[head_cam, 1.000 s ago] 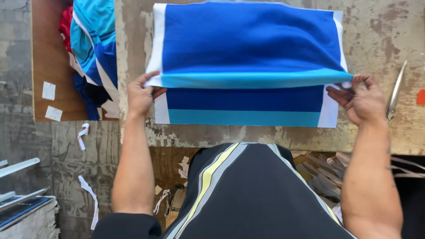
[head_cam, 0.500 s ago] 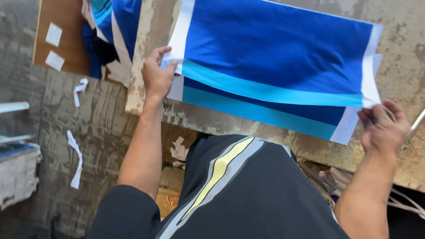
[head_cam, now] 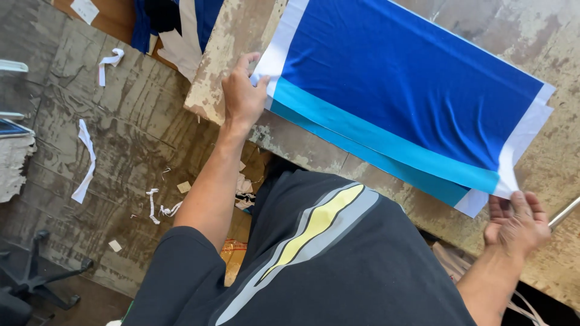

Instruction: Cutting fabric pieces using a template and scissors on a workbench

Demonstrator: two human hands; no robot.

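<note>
A folded cloth panel (head_cam: 411,90) in dark blue with a turquoise band and white side edges lies on a worn, paint-stained table (head_cam: 241,36). My left hand (head_cam: 241,93) pinches its near left white corner. My right hand (head_cam: 513,223) holds the near right white corner at the table's front edge. The upper layer lies over a lower layer that shows as a second turquoise strip (head_cam: 386,163) along the near side.
More blue and white cloth pieces (head_cam: 175,24) are piled on a wooden board at the upper left. White fabric scraps (head_cam: 84,160) litter the stained floor. A dark chair base (head_cam: 36,278) stands at the lower left. A metal rod (head_cam: 565,212) pokes in at the right.
The view has swung left and tilted, so the cloth now runs diagonally. Both hands have brought the upper layer's edge down toward the near edge of the lower layer.
</note>
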